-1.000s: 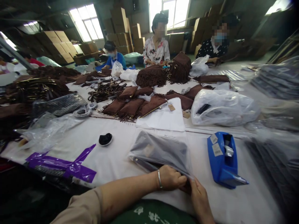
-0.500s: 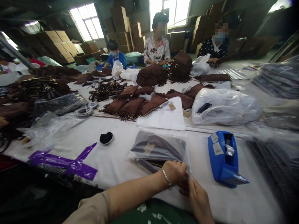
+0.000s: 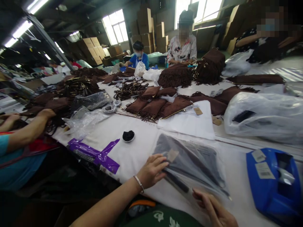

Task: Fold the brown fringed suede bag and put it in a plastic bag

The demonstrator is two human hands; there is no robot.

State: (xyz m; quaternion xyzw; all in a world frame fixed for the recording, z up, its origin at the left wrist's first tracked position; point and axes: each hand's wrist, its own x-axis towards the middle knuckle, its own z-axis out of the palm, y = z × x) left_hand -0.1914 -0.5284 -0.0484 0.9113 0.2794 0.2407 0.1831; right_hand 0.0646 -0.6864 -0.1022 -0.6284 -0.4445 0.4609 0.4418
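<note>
A clear plastic bag (image 3: 189,160) with a dark pouch and a tan tag inside lies on the white table (image 3: 132,148) in front of me. My left hand (image 3: 152,170), a bracelet on its wrist, presses flat on the bag's left edge with fingers spread. My right hand (image 3: 214,208) rests at the bag's near right corner, fingers touching the plastic. I cannot tell whether either hand pinches the film.
A blue tape dispenser (image 3: 274,183) stands at the right. Purple strips (image 3: 94,154) and a small black dish (image 3: 128,136) lie left. Brown fringed pouches (image 3: 153,105), white paper (image 3: 189,121) and a big plastic bag (image 3: 265,115) lie beyond. A co-worker's arm (image 3: 28,129) reaches in at the left; other people sit at the far side.
The view has swung left and closer. My left hand moved from the bag's near corner to its left edge and opened flat. My right hand stays at the near right corner.
</note>
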